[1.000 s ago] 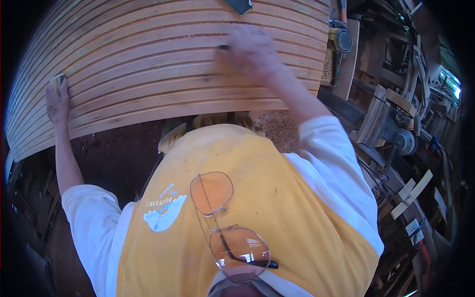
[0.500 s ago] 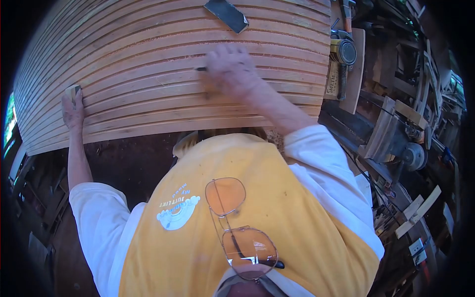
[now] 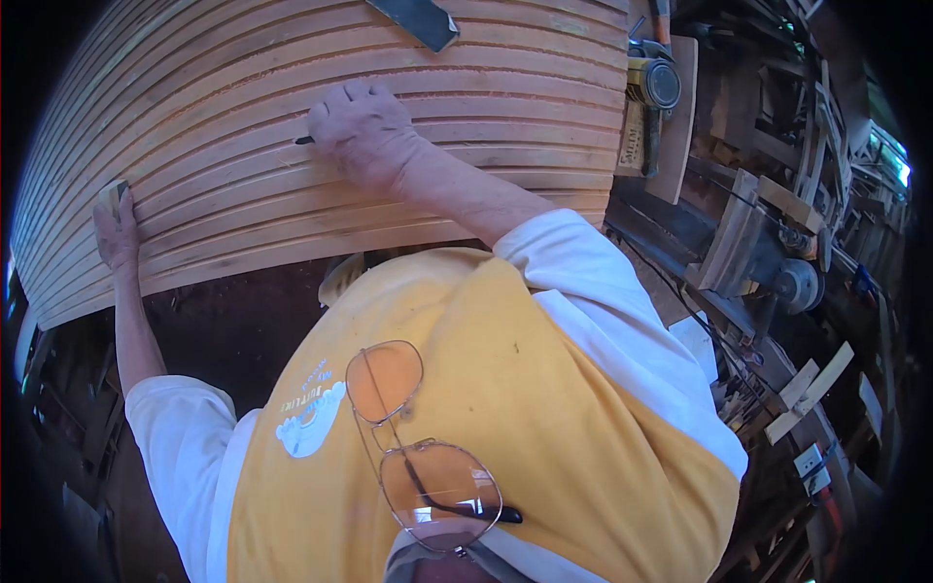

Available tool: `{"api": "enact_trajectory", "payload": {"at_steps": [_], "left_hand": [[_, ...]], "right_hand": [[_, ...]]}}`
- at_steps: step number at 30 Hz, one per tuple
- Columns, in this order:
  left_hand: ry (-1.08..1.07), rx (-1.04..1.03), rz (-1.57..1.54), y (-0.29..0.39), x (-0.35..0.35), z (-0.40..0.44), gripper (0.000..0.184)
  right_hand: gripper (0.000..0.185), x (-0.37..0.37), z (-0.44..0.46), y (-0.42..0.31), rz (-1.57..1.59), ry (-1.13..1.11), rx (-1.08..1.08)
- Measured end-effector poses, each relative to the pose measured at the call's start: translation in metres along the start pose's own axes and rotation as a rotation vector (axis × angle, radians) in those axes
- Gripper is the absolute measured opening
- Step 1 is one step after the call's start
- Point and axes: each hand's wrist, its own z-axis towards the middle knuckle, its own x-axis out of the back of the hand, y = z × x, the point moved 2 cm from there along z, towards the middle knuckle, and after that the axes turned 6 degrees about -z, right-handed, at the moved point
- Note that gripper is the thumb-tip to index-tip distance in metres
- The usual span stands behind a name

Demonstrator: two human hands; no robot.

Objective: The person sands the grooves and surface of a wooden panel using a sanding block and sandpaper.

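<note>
A large panel of reddish wooden slats (image 3: 243,185), with grooves running between them, spans the upper part of the view. Over its middle my right hand (image 3: 362,138) is closed, knuckles up. From its left side pokes the dark tip of a thing mostly hidden in the fist; I cannot make out its kind. At the panel's near left, my left hand (image 3: 118,233) grips a small wooden block (image 3: 118,197) with a dark face, resting at the slats. A dark flat strip (image 3: 420,23), perhaps sandpaper, lies on the slats beyond my right hand.
Off the panel's right edge are a yellow round-ended tape or tool (image 3: 659,84), a hammer handle (image 3: 662,24) and a board (image 3: 677,126). Farther right stand a grinding wheel (image 3: 799,286), cables and piled wood scraps. Eyeglasses (image 3: 418,437) hang at my chest.
My right hand has swept left along the slats and is less blurred. The left hand keeps its hold on the block. The whole view has shifted slightly.
</note>
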Motion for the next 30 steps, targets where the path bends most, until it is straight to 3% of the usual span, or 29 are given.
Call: {"api": "enact_trajectory", "payload": {"at_steps": [2, 5, 8, 11, 15, 18, 20, 23, 25, 28, 30], "left_hand": [[-0.015, 0.009, 0.042, -0.006, -0.003, 0.002, 0.070], [-0.017, -0.006, -0.035, -0.005, -0.004, 0.001, 0.071], [0.011, -0.002, 0.051, -0.007, -0.006, 0.002, 0.071], [-0.025, 0.027, 0.070, -0.013, -0.008, 0.006, 0.071], [-0.011, 0.004, 0.019, -0.004, -0.009, 0.001, 0.074], [-0.001, -0.003, 0.033, -0.011, -0.005, 0.009, 0.075], [0.021, -0.001, 0.074, -0.019, -0.011, 0.007, 0.076], [0.009, 0.003, 0.024, -0.004, -0.004, 0.003, 0.077], [0.016, 0.003, 0.020, -0.005, -0.007, 0.001, 0.077], [0.020, 0.012, 0.055, -0.010, -0.010, 0.000, 0.078], [0.000, 0.064, 0.071, -0.005, -0.006, 0.002, 0.078]], "right_hand": [[0.016, 0.008, -0.021, 0.019, -0.064, -0.052, -0.045], [0.034, 0.042, -0.125, 0.132, -0.112, -0.099, -0.109], [0.033, 0.097, -0.202, 0.214, -0.209, -0.279, -0.175], [0.029, 0.076, -0.182, 0.192, -0.172, -0.162, -0.110], [0.012, 0.012, -0.064, 0.064, -0.014, 0.130, 0.026], [0.010, -0.001, -0.034, 0.025, -0.049, 0.148, -0.099], [0.012, 0.030, -0.074, 0.070, -0.096, -0.018, -0.048], [0.035, 0.068, -0.156, 0.161, -0.239, -0.262, -0.143], [0.033, 0.085, -0.174, 0.182, -0.236, -0.276, -0.120], [0.030, 0.052, -0.116, 0.119, -0.100, -0.112, -0.030], [0.016, 0.021, -0.044, 0.049, -0.093, -0.096, 0.109]]}}
